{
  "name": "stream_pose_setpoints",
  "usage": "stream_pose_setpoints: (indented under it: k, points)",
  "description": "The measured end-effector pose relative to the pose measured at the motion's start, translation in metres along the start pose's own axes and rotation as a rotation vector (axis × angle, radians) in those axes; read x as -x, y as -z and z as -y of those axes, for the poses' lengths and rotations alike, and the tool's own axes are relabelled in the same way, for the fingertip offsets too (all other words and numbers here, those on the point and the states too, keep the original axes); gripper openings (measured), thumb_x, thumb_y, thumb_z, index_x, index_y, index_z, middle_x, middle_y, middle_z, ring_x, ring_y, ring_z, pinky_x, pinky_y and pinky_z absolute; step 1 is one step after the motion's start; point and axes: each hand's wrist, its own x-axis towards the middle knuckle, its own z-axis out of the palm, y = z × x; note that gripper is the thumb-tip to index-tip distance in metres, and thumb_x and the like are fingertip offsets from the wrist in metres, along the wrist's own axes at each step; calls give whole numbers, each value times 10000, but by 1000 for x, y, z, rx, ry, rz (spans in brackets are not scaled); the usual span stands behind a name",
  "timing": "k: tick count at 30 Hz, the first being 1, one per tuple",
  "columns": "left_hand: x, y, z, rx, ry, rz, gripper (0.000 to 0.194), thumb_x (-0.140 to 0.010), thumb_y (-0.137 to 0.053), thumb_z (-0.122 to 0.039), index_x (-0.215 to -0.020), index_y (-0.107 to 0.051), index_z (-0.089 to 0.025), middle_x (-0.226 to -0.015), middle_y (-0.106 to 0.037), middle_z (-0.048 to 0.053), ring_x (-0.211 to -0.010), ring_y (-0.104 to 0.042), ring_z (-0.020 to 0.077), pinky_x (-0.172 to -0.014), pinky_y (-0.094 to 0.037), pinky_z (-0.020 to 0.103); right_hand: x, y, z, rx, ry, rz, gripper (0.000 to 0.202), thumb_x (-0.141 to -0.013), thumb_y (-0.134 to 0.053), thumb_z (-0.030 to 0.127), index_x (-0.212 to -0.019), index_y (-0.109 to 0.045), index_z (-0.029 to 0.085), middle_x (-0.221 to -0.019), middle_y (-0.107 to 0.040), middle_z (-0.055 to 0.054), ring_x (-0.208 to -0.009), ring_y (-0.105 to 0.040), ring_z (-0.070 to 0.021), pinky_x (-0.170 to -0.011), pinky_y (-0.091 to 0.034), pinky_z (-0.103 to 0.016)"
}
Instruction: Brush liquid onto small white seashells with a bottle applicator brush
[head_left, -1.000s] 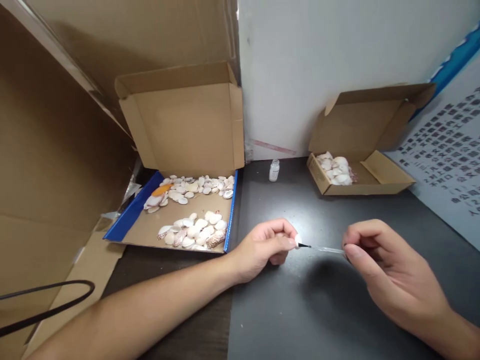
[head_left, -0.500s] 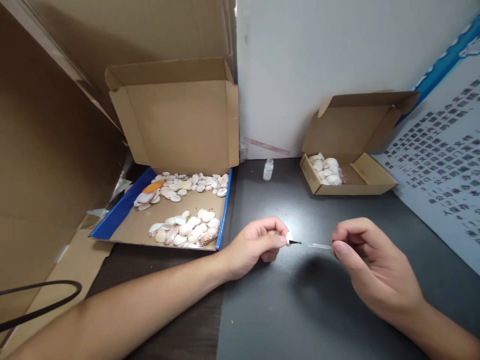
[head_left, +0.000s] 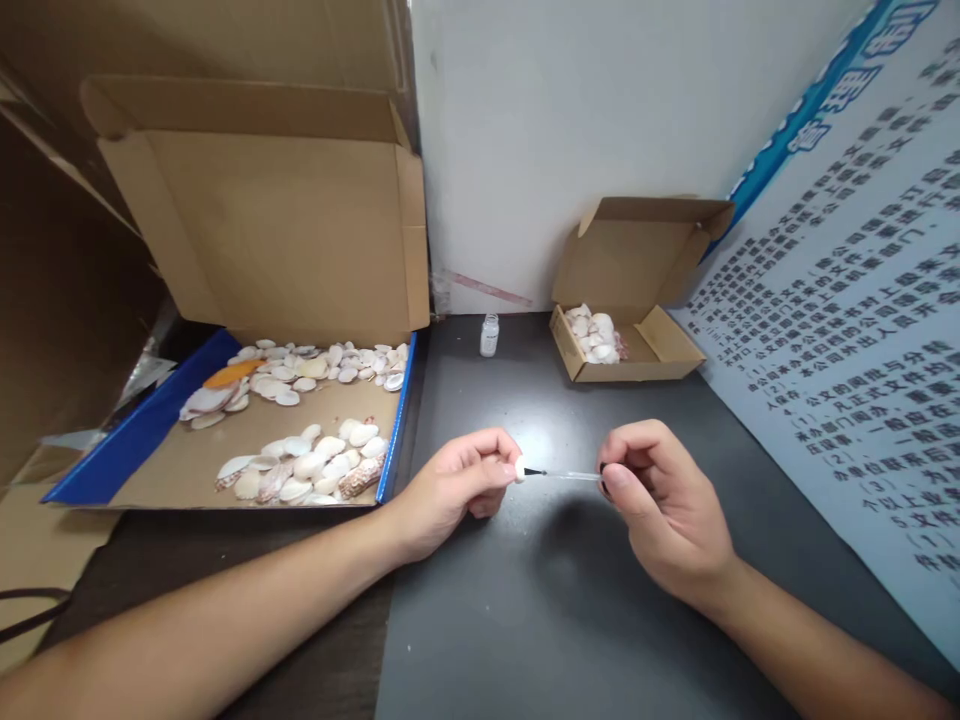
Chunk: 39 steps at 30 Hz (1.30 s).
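Note:
Between thumb and fingers, my left hand (head_left: 463,487) pinches a small white piece (head_left: 519,469), mostly hidden by the fingertips. My right hand (head_left: 667,505) holds the right end of a thin clear stick (head_left: 574,476). The stick's dark pointed tip (head_left: 534,471) meets the white piece; whether it is inside or only touching cannot be told. Both hands are above the dark grey tabletop (head_left: 480,620). Behind them stands a small clear bottle (head_left: 489,336) with a pale label, uncapped.
At left, an open cardboard box (head_left: 401,425) with blue edges holds two groups of shells (head_left: 307,465). A smaller open box (head_left: 637,371) with white shells (head_left: 596,335) stands at the back right. A printed sheet (head_left: 847,330) lines the right side.
The view has shifted to the right, so both boxes and the bottle appear farther left. Both hands keep their grips, and the stick's tip stays at the white piece.

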Motion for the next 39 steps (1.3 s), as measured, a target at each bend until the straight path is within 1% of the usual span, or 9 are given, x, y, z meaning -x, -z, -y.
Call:
stream_pose_setpoints:
  k: [6,10,13,16,20,26,32,36,39]
  points:
    - [0,1,0,-19,2,3,203,-802,-678,-327,-792,-541,-178,-583,-375,-73,-513,-273,71,-523,-195,252,-2,-3,-1,33,-20,-24,115,-886,-618,216,-858,-510,245,-663,-505,50,-529,-482,-109,-490,-418,-229]
    - [0,1,1,-23,0,13,213,-808,-677,-338,-793,-538,-178,-581,-374,-74,-511,-270,72,-520,-198,250,-3,-2,0,16,-9,-38,102,-913,-578,211,-869,-494,250,-659,-491,56,-523,-460,-101,-476,-395,-216]
    - [0,1,1,-18,-7,22,202,-816,-671,-323,-800,-527,-182,-576,-371,-78,-508,-271,70,-519,-198,247,-2,-2,0,-11,13,-10,81,-926,-555,208,-893,-496,252,-678,-494,53,-525,-461,-99,-470,-390,-213]
    - [0,1,1,-31,-10,35,202,-832,-661,-324,-803,-520,-182,-589,-363,-78,-514,-267,68,-521,-198,247,-2,-2,-2,11,1,7,102,-908,-593,212,-890,-501,251,-677,-492,54,-531,-475,-104,-496,-419,-226]
    - [0,2,2,-38,-9,42,184,-838,-639,-326,-806,-532,-179,-615,-368,-68,-526,-267,73,-524,-200,252,-1,-1,-2,31,-25,-33,114,-898,-609,224,-878,-500,251,-670,-497,53,-525,-475,-110,-492,-419,-234]
    - [0,1,2,-40,-6,36,165,-823,-638,-302,-807,-525,-183,-596,-360,-74,-519,-265,74,-523,-195,253,-1,-2,-1,-2,22,-1,97,-901,-592,212,-889,-507,255,-687,-509,50,-530,-482,-108,-492,-422,-229]
    - [0,0,2,-50,-16,42,169,-828,-645,-293,-792,-525,-179,-599,-365,-76,-509,-264,67,-514,-186,254,0,-1,-2,26,-1,-31,118,-902,-603,211,-885,-495,256,-678,-489,55,-529,-467,-103,-493,-416,-222]
    - [0,0,2,-51,-18,42,166,-830,-648,-295,-806,-529,-181,-590,-365,-80,-505,-267,65,-510,-187,250,0,-1,-1,0,48,10,98,-913,-577,212,-898,-492,258,-698,-507,48,-532,-477,-105,-504,-430,-229]
    - [0,0,2,-55,-17,45,173,-832,-650,-301,-802,-530,-180,-591,-363,-81,-504,-270,64,-508,-190,248,0,-1,-2,32,28,7,123,-895,-612,209,-892,-498,255,-681,-492,53,-524,-472,-104,-499,-424,-231]
